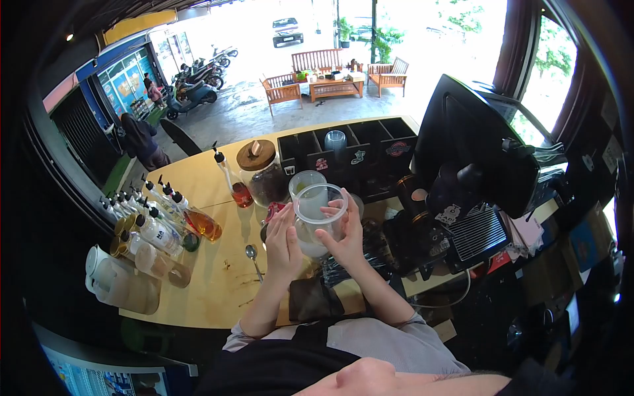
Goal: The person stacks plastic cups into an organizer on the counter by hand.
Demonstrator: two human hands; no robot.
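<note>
while between hands (347, 243), clear cup (314, 219)

Watching from afar, I have a lane over the bare surface (214, 267) between the left fingers (281, 223) and the amber bottle (201, 223), with only a spoon (251, 251) lying low in it. Another gap runs forward between that bottle and the red-filled one (240, 194). Straight ahead, a second cup (308, 179), the wooden-lidded jar (264, 182) and the black organizer (305, 165) block me; past the right fingers (352, 214), the large black monitor (462, 138) walls off that side.
</note>
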